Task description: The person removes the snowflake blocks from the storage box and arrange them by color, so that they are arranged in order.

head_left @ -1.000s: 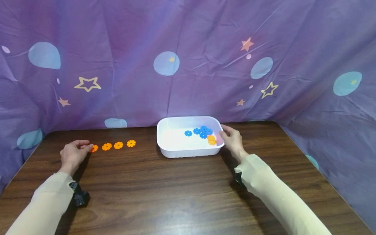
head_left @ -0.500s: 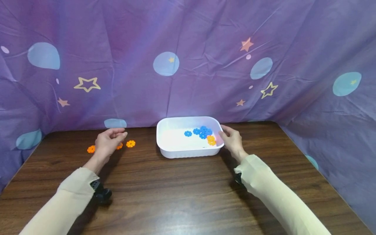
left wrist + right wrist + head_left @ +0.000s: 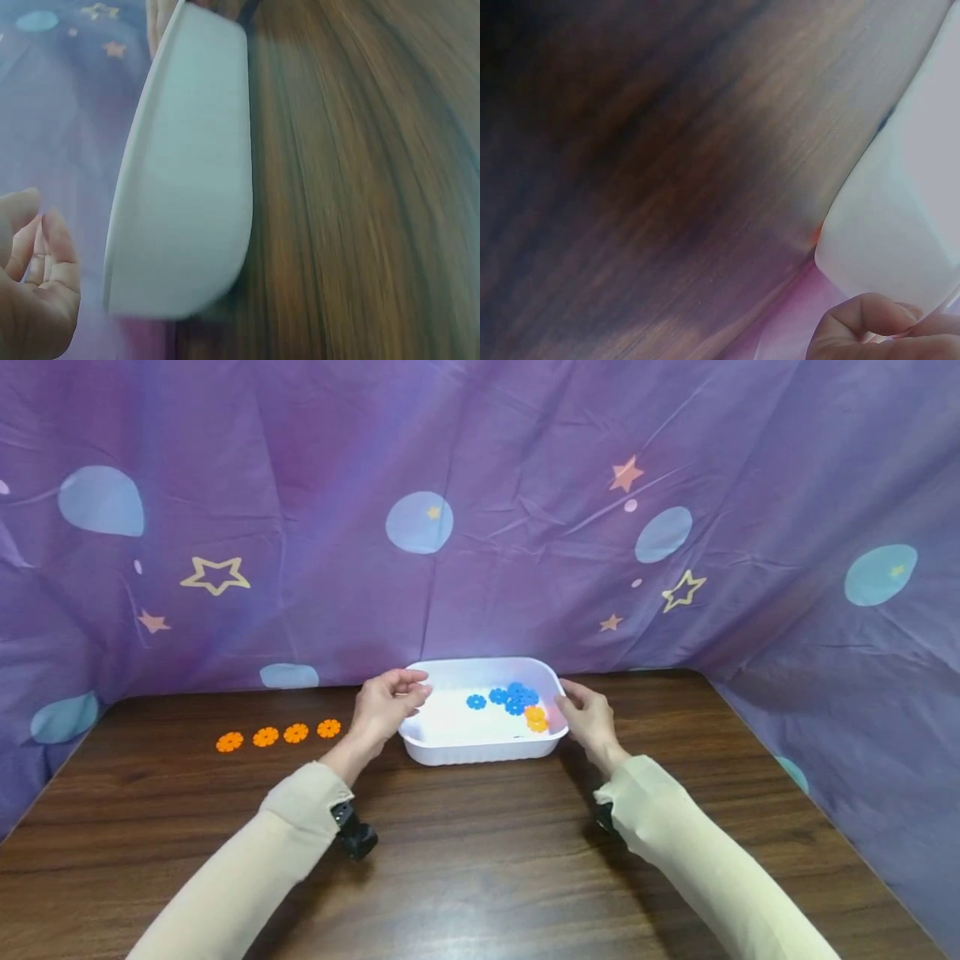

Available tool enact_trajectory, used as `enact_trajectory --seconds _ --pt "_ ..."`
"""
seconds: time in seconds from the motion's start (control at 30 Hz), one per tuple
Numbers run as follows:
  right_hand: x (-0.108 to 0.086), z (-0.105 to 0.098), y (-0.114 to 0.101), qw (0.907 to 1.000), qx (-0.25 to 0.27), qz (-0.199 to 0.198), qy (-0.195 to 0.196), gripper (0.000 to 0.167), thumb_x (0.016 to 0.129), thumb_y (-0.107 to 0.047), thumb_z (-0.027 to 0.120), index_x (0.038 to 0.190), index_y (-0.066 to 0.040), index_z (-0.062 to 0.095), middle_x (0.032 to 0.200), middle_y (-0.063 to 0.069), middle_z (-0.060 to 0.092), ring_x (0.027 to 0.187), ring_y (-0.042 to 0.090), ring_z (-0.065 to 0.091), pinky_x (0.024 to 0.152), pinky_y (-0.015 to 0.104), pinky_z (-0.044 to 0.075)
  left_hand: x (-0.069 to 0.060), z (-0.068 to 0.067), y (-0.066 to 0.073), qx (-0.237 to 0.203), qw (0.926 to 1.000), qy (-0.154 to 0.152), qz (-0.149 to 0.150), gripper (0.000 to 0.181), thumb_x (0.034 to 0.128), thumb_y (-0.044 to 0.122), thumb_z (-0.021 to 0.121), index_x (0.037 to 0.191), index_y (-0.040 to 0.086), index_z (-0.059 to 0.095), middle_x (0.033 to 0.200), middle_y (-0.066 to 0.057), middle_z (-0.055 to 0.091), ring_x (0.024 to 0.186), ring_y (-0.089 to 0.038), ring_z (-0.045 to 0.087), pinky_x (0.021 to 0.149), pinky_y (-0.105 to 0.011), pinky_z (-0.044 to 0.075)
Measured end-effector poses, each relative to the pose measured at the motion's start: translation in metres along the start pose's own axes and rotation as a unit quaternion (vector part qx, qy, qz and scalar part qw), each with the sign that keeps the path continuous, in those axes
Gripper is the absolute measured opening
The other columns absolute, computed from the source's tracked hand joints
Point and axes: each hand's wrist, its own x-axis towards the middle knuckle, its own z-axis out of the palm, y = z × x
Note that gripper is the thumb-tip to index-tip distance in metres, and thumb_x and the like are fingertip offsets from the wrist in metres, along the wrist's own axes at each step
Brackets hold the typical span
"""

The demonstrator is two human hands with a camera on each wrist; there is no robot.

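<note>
A white plastic basin (image 3: pixel 480 755) stands near the back of the table. Several blue snowflake-shaped discs (image 3: pixel 517 697) lie inside, beside a few orange discs (image 3: pixel 536 719) near its right end. My right hand (image 3: pixel 592 724) pinches the basin's right rim between thumb and fingers; the right wrist view shows the thumb (image 3: pixel 881 313) against the wall. At the left end, my left hand (image 3: pixel 381 708) hovers by the rim, holding nothing. In the left wrist view its loosely bent fingers (image 3: pixel 58 251) are apart from the basin's wall (image 3: pixel 184 172).
Several orange snowflake discs (image 3: pixel 266 737) lie in a row on the wooden table (image 3: pixel 480 860), left of the basin. A purple curtain (image 3: pixel 337 527) with stars and planets hangs along the back edge. A black camera (image 3: pixel 354 833) is strapped under the left wrist.
My left hand has left the leftmost orange disc and swept right over the row to the basin's left end. The discs stay in place. My right hand keeps its hold on the rim.
</note>
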Motion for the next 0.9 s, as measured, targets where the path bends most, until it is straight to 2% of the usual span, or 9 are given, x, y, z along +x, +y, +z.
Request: enact_trajectory --seconds 0.17,0.33,0.43,0.47,0.57,0.73,0.8,0.9 --pt "-0.001 0.000 -0.002 1.0000 -0.001 -0.006 0.003 0.040 0.093 -0.015 0.055 0.132 -0.006 0.054 0.107 0.023 0.064 0.065 0.013 0.058 0.049 0.025 0.051 0.007 0.033 0.005 0.002 0.9998 -0.018 0.009 0.030 0.0851 0.009 0.067 0.113 -0.001 0.064 0.095 -0.015 0.066 0.076 -0.010 0.063 0.072 -0.026 0.057" --pt "-0.001 0.000 -0.001 1.0000 0.007 -0.002 0.000 0.041 0.093 -0.015 0.055 0.132 -0.005 0.053 0.103 0.023 0.063 0.053 0.008 0.051 0.043 0.019 0.045 0.015 0.060 0.006 0.033 0.9986 -0.041 0.003 0.030 0.0844 0.013 0.069 0.113 0.003 0.066 0.098 -0.013 0.069 0.084 -0.020 0.067 0.072 -0.025 0.056" --pt "-0.001 0.001 0.000 0.9999 0.013 0.001 0.002 0.040 0.092 -0.016 0.056 0.132 -0.006 0.054 0.102 0.023 0.063 0.049 0.007 0.048 0.041 0.018 0.043 0.020 0.074 0.004 0.065 0.9968 -0.047 0.001 0.027 0.0843 0.018 0.069 0.109 0.007 0.068 0.096 -0.009 0.070 0.083 -0.021 0.067 0.070 -0.025 0.055" --pt "-0.002 0.001 0.000 0.9999 0.010 -0.001 0.003 0.040 0.092 -0.016 0.056 0.132 -0.006 0.054 0.102 0.024 0.063 0.049 0.007 0.048 0.041 0.018 0.043 0.021 0.077 0.003 0.074 0.9962 -0.045 0.009 0.025 0.0832 0.019 0.070 0.106 0.008 0.069 0.093 -0.006 0.070 0.079 -0.018 0.067 0.068 -0.024 0.053" --pt "-0.001 0.002 0.000 0.9999 0.011 -0.004 0.005 0.040 0.092 -0.016 0.056 0.131 -0.005 0.055 0.105 0.025 0.064 0.058 0.012 0.055 0.044 0.020 0.047 0.024 0.088 0.000 0.086 0.9950 -0.051 0.003 0.023 0.0823 0.020 0.071 0.102 0.009 0.071 0.091 -0.005 0.071 0.078 -0.015 0.065 0.069 -0.024 0.052" --pt "-0.001 0.002 0.001 0.9999 0.009 -0.007 0.010 0.039 0.093 -0.015 0.056 0.130 -0.006 0.055 0.107 0.024 0.064 0.075 0.022 0.061 0.049 0.022 0.051 0.028 0.101 -0.001 0.086 0.9935 -0.072 -0.019 0.027 0.0826 0.018 0.072 0.106 0.006 0.069 0.100 -0.009 0.071 0.089 -0.022 0.066 0.078 -0.028 0.053" --pt "-0.001 0.002 0.001 0.9998 0.009 -0.008 0.013 0.038 0.093 -0.015 0.055 0.130 -0.006 0.055 0.106 0.024 0.064 0.071 0.019 0.060 0.049 0.021 0.051 0.028 0.105 0.000 0.090 0.9927 -0.078 -0.020 0.029 0.0829 0.017 0.071 0.108 0.004 0.068 0.102 -0.011 0.071 0.092 -0.023 0.066 0.080 -0.028 0.053" --pt "-0.001 0.002 0.002 0.9999 0.011 -0.005 0.012 0.039 0.093 -0.015 0.055 0.130 -0.006 0.055 0.101 0.023 0.064 0.056 0.011 0.054 0.045 0.021 0.048 0.031 0.110 0.001 0.095 0.9913 -0.087 -0.024 0.031 0.0824 0.016 0.072 0.110 0.002 0.068 0.102 -0.012 0.071 0.094 -0.024 0.067 0.081 -0.027 0.053"
